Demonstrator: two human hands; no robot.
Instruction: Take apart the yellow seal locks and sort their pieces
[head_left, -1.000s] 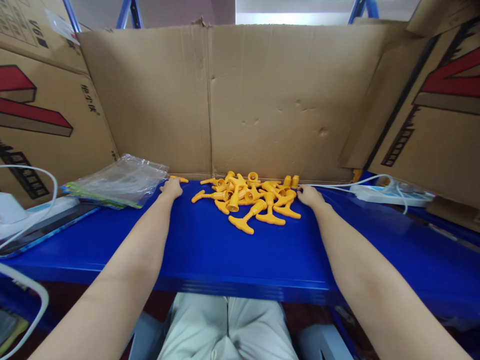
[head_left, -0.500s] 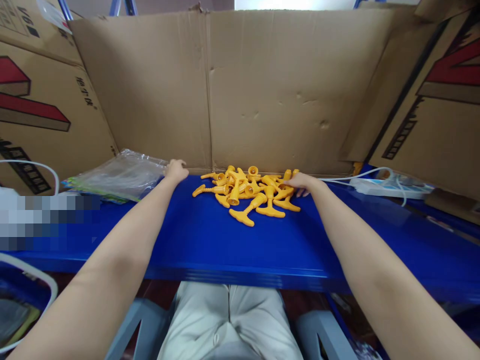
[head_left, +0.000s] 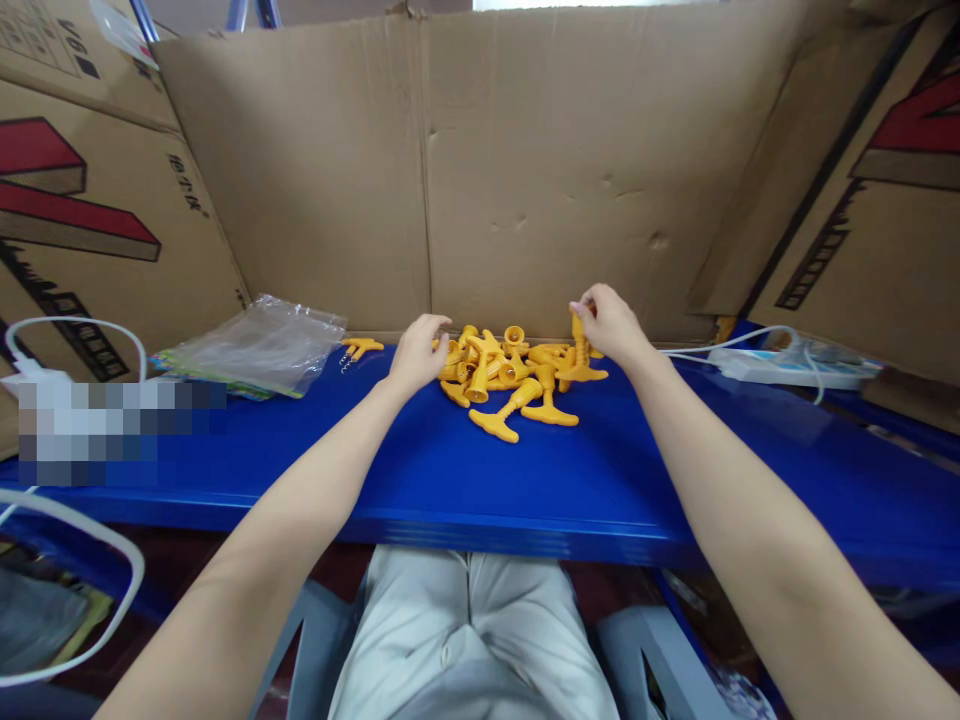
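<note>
A pile of yellow T-handled corkscrews (head_left: 484,365) lies on the blue shelf in front of the cardboard. My right hand (head_left: 609,322) pinches the top of one yellow corkscrew (head_left: 580,345), which hangs upright with its T-handle downward at the pile's right end. At the left end of the pile is my left hand (head_left: 418,355), its thumb and fingers apart and nothing visible between them. It hides part of the pile. Farther left, apart from the rest, rests a single yellow corkscrew (head_left: 363,347) with its metal spiral bare.
Clear plastic bags (head_left: 259,340) lie to the left, near a large printed carton (head_left: 97,220). A white power strip (head_left: 795,368) with cables is at the right. Cardboard (head_left: 570,180) walls off the back of the blue shelf (head_left: 465,490).
My left hand has moved right, from beside the bags to the pile; a lone corkscrew now shows where it was. My right hand has risen with a corkscrew in it.
</note>
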